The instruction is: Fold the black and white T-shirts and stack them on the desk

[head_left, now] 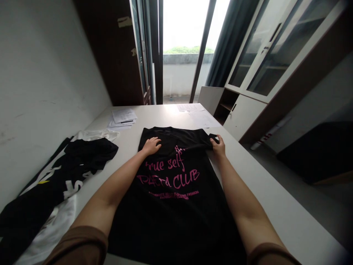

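Observation:
A black T-shirt (171,206) with pink lettering lies spread flat on the white table (275,198) in front of me. My left hand (151,145) rests palm down on the shirt near its far left shoulder, fingers stretched out. My right hand (218,146) is at the far right shoulder, fingers closed on the black sleeve (213,137), which is folded in over the shirt. Both forearms reach forward over the fabric.
A pile of black and white clothes (63,176) lies at the left beside the wall. Sheets of paper (122,117) and more paper (197,112) sit at the table's far end. A cabinet (242,114) with glass doors stands to the right.

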Demonstrator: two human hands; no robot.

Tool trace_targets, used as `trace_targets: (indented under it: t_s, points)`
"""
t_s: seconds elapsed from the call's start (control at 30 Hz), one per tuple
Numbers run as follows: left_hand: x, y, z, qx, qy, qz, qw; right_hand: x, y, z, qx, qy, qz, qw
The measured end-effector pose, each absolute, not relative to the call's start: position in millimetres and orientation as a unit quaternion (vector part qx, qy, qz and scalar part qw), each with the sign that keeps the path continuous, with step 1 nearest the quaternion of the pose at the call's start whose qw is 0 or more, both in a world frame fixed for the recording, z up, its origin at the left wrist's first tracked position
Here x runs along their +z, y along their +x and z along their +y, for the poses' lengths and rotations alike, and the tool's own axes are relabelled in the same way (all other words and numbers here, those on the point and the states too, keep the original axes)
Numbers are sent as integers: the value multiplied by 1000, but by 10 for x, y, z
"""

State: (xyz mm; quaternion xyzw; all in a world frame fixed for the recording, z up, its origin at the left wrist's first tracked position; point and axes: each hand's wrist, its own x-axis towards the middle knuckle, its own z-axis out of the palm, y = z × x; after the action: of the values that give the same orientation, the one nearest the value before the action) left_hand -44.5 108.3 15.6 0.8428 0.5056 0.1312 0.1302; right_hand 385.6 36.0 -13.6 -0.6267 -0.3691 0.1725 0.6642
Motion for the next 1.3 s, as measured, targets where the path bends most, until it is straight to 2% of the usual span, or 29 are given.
trace_targets:
  t_s: [0.13, 0.33, 0.4, 0.5, 0.67, 0.77, 0.93, 1.03, 1.1, 1.2, 1.3]
  points:
    - [105, -695, 1119, 80, 846, 504, 155, -131, 3762, 413, 66, -721, -411, 554]
    - [-2, -615, 1066, 42, 834, 529, 149, 18, 3725, 579, 135, -793, -429, 411]
    - [-24, -577, 1060, 44, 831, 537, 141, 99, 3655, 630, 129, -801, -410, 418]
    - [-40, -560, 1059, 47, 829, 542, 132, 253, 3390, 702, 60, -777, -404, 478]
    - [-45, -568, 1075, 40, 829, 542, 134, 534, 2615, 866, 42, -629, -558, 540]
    - [-50, -559, 1089, 38, 825, 548, 133, 563, 2149, 946, 92, -580, -642, 492]
    - [-38, -536, 1117, 46, 820, 552, 147, 391, 1738, 926, 263, -509, -783, 244]
    - [-11, -607, 1144, 80, 816, 549, 161, 387, 1825, 902, 227, -560, -752, 262]
    - [4, -731, 1155, 156, 792, 574, 135, 441, 2012, 903, 160, -629, -705, 286]
    - [19, -1001, 1158, 274, 692, 662, 81, 506, 2389, 906, 73, -730, -620, 279]
    - [43, -1244, 1163, 281, 628, 719, 99, 482, 2730, 895, 93, -795, -541, 260]
